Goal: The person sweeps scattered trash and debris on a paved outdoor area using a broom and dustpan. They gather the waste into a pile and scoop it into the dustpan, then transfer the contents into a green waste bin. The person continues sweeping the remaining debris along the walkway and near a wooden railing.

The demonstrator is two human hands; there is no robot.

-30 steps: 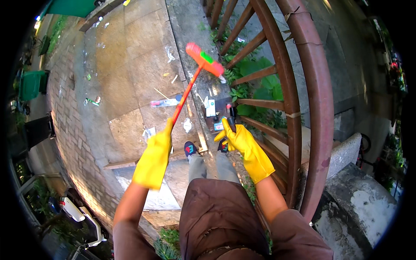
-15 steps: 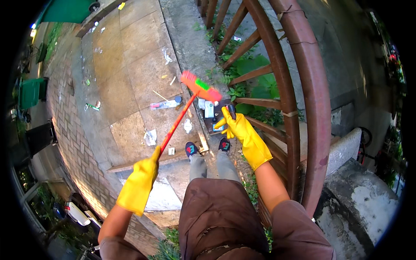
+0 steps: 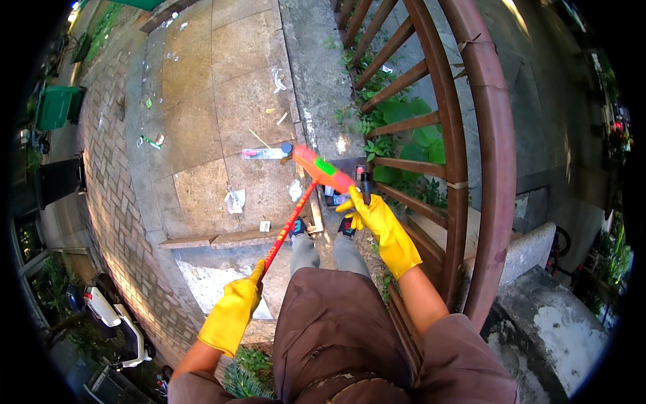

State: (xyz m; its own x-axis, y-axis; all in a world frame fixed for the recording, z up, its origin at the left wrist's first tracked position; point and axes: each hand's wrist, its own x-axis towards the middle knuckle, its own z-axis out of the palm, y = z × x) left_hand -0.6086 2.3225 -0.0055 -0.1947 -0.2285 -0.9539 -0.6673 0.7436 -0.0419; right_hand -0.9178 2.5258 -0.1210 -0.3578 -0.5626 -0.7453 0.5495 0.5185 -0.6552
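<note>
In yellow rubber gloves, my left hand [image 3: 237,306] is closed round the red handle of a broom [image 3: 289,223]. Its orange head with a green patch [image 3: 324,170] is raised in front of me, its right end close to my right hand [image 3: 374,225]. That hand is wrapped round a handle with a black end [image 3: 364,184], seen almost end-on. Below it, partly hidden by the broom head and my glove, is a dark dustpan [image 3: 350,163] with small litter in it. A clear plastic bottle [image 3: 262,153] lies on the slabs to the left of the broom head.
Crumpled tissue [image 3: 235,200], a small white box [image 3: 265,226] and other scraps lie on the paving. A brown railing [image 3: 486,148] curves along my right, with plants [image 3: 414,131] behind its bars. Bins [image 3: 59,108] and a scooter [image 3: 114,316] stand at left.
The broom head has come lower and nearer to me, now beside my right hand and covering part of the dustpan. My left hand has shifted right and down. The whole view has shifted slightly.
</note>
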